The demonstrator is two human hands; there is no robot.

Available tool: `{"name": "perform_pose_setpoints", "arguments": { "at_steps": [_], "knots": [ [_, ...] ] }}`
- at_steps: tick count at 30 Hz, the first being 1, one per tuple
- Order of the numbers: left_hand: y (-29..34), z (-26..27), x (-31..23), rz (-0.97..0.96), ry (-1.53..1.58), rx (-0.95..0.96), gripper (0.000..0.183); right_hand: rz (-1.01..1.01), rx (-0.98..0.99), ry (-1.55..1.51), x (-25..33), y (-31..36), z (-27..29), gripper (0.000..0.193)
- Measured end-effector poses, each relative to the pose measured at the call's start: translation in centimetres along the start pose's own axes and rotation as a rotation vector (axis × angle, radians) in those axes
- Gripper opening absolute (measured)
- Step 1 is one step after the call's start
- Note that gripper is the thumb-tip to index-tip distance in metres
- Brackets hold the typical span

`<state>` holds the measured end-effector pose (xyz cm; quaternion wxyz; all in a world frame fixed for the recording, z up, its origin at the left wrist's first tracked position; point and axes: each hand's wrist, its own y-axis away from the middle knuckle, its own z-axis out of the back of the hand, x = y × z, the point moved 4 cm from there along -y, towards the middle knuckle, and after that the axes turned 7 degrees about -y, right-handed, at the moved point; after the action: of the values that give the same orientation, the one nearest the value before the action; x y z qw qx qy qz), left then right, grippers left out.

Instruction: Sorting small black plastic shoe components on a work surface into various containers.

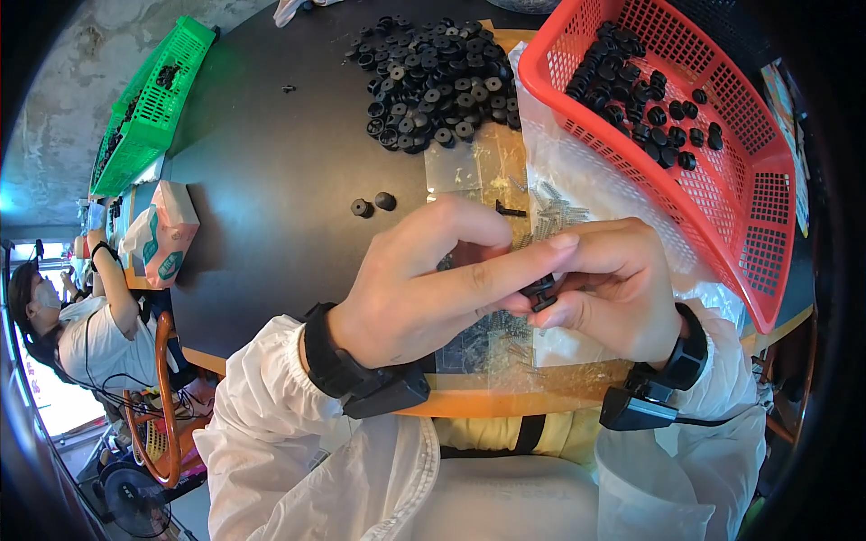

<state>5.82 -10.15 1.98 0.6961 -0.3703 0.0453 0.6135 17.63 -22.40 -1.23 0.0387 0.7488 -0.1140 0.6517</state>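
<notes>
My left hand [406,279] and my right hand [622,288] meet over the table's front part. Between their fingertips is a small black plastic part [541,294], partly covered by the fingers. The right thumb and fingers pinch it, while the left index finger stretches across to the right fingertips. Just beyond the hands lie a pile of small metal springs [559,213] and a loose black stem-shaped piece [511,209]. Two black caps [362,208] sit on the dark tabletop to the left.
A heap of black round caps [433,86] covers the far middle of the table [271,117]. At right, a red basket [658,180] holds black knob-like pieces. A tissue pack [167,233] and a green basket [149,126] stand left. Another person [99,334] sits at far left.
</notes>
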Motion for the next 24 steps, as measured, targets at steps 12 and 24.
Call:
{"name": "perform_pose_setpoints", "arguments": {
  "at_steps": [12, 24],
  "knots": [
    [-0.5, 0.1, -0.7, -0.068, 0.130, 0.253, 0.055, 0.230, -0.100, 0.214, 1.6, 0.5, -1.0, 0.013],
    [0.5, 0.6, -1.8, -0.117, -0.003, 0.065, 0.064, 0.171, -0.012, 0.108, 2.0, 0.3, -1.1, 0.010]
  ]
}}
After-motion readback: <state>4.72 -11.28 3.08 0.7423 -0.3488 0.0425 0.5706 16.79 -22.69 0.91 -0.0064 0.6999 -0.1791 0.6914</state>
